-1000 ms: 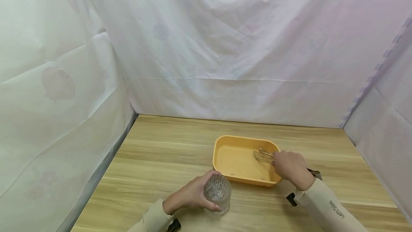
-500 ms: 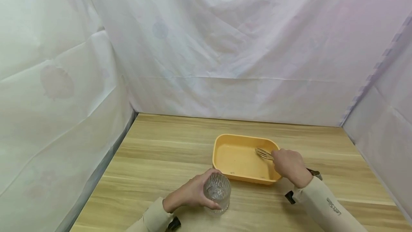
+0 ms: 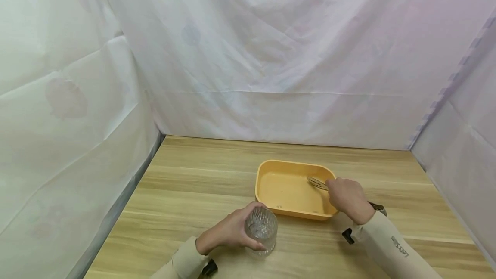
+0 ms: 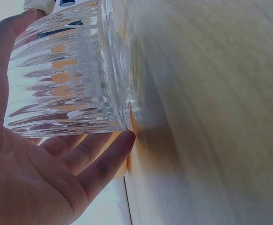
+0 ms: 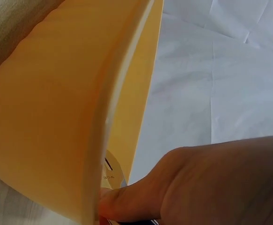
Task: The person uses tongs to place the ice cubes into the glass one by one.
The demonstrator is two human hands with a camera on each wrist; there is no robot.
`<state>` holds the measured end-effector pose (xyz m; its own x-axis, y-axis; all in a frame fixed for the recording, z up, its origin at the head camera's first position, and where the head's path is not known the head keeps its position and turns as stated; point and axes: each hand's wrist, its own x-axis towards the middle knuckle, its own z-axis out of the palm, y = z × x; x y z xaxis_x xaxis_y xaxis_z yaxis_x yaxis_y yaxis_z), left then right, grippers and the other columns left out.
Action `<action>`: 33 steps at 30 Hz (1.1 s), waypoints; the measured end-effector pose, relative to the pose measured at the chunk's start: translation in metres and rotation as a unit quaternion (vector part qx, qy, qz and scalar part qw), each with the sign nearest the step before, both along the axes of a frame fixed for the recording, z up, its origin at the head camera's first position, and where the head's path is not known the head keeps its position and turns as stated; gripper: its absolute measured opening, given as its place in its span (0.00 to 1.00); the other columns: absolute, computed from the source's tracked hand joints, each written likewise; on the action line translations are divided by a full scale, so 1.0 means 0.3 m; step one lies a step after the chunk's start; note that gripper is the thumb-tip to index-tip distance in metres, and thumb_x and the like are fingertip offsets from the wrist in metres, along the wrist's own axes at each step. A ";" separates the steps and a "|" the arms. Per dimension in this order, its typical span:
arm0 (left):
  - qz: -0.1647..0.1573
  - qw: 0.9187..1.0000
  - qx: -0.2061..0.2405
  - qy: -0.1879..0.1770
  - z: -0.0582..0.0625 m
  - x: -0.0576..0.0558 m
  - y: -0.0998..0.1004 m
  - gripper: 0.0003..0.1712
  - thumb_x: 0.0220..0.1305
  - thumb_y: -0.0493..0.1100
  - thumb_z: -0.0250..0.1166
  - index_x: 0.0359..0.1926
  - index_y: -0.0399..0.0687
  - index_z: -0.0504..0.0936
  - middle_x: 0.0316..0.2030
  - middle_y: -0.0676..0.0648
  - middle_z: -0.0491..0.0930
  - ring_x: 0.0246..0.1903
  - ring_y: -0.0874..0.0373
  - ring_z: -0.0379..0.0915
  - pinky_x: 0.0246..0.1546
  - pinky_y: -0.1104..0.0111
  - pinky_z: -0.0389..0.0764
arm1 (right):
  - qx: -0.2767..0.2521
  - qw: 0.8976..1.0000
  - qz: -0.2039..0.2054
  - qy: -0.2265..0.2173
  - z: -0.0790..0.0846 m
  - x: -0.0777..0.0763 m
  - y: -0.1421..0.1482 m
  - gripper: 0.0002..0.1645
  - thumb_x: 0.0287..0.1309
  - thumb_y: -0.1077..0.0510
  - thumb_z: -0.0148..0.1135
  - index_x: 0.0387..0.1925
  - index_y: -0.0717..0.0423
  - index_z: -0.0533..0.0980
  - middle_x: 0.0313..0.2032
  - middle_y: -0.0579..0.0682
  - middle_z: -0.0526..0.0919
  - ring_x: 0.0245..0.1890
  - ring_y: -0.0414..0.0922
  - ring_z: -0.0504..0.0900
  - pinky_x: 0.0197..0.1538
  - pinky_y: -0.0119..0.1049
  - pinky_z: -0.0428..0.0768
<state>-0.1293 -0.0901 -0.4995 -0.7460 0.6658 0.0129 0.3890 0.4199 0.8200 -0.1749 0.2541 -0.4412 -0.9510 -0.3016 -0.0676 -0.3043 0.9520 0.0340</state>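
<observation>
Near the front of the table, my left hand (image 3: 236, 228) grips a clear ribbed glass (image 3: 261, 229) from its left side, thumb and fingers around it. In the left wrist view the glass (image 4: 70, 75) has its base at the wooden surface, and one fingertip touches near that base. My right hand (image 3: 347, 199) is at the right rim of a yellow rectangular tray (image 3: 286, 193). It holds a metal fork (image 3: 317, 183), whose slotted head points left over the tray's inside. In the right wrist view the tray's wall (image 5: 47, 112) hides most of the fork, and "304" shows on its metal.
The wooden table (image 3: 201, 175) extends to the left of and behind the tray. White cloth (image 3: 271, 63) hangs along the back and both sides. A black wrist strap piece (image 3: 348, 236) sits under the right sleeve.
The fork's head has turned in the right hand: two overlapping shapes showed at first, now a single narrow one. The left hand and the glass stay in place.
</observation>
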 end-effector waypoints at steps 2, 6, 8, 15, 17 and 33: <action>0.000 1.000 0.000 0.001 0.000 0.000 0.000 0.53 0.40 0.58 0.82 0.66 0.66 0.62 0.57 0.52 0.76 0.56 0.58 0.74 0.51 0.67 0.76 | 0.002 1.000 -0.003 -0.003 0.000 0.000 -0.001 0.05 0.56 0.67 0.60 0.28 0.56 0.74 0.17 0.48 0.68 0.16 0.44 0.67 0.17 0.35 0.67; 0.003 1.000 0.000 -0.002 0.002 0.004 0.000 0.53 0.40 0.57 0.83 0.65 0.65 0.62 0.57 0.52 0.76 0.55 0.58 0.74 0.51 0.66 0.77 | 0.004 1.000 -0.005 -0.007 0.001 0.002 -0.001 0.05 0.57 0.67 0.60 0.28 0.57 0.74 0.17 0.48 0.67 0.15 0.44 0.66 0.16 0.35 0.66; 0.006 1.000 -0.001 -0.006 0.001 0.008 0.000 0.53 0.39 0.57 0.83 0.65 0.66 0.63 0.57 0.51 0.77 0.55 0.57 0.74 0.50 0.66 0.78 | 0.001 1.000 -0.007 -0.011 -0.001 0.005 -0.001 0.05 0.58 0.66 0.60 0.28 0.56 0.73 0.16 0.48 0.67 0.15 0.43 0.66 0.16 0.34 0.65; 0.009 1.000 -0.002 -0.008 0.001 0.010 0.000 0.54 0.39 0.57 0.83 0.65 0.65 0.63 0.56 0.51 0.77 0.54 0.57 0.75 0.49 0.66 0.79 | -0.061 0.998 0.004 0.012 -0.006 0.007 -0.003 0.11 0.65 0.60 0.58 0.26 0.51 0.70 0.14 0.46 0.64 0.13 0.41 0.62 0.16 0.33 0.61; 0.010 1.000 -0.003 -0.008 0.005 0.008 -0.001 0.53 0.39 0.57 0.83 0.66 0.66 0.62 0.56 0.52 0.77 0.55 0.58 0.74 0.50 0.66 0.79 | -0.094 0.995 0.017 0.042 -0.003 0.005 -0.007 0.12 0.67 0.58 0.58 0.26 0.50 0.69 0.13 0.44 0.62 0.12 0.40 0.60 0.15 0.32 0.59; 0.016 1.000 -0.006 -0.005 0.005 0.008 0.001 0.54 0.37 0.57 0.83 0.65 0.66 0.63 0.56 0.51 0.77 0.54 0.57 0.75 0.48 0.66 0.80 | -0.226 0.970 0.050 0.071 0.026 0.034 -0.045 0.13 0.68 0.56 0.59 0.27 0.46 0.68 0.15 0.38 0.59 0.13 0.34 0.54 0.19 0.28 0.55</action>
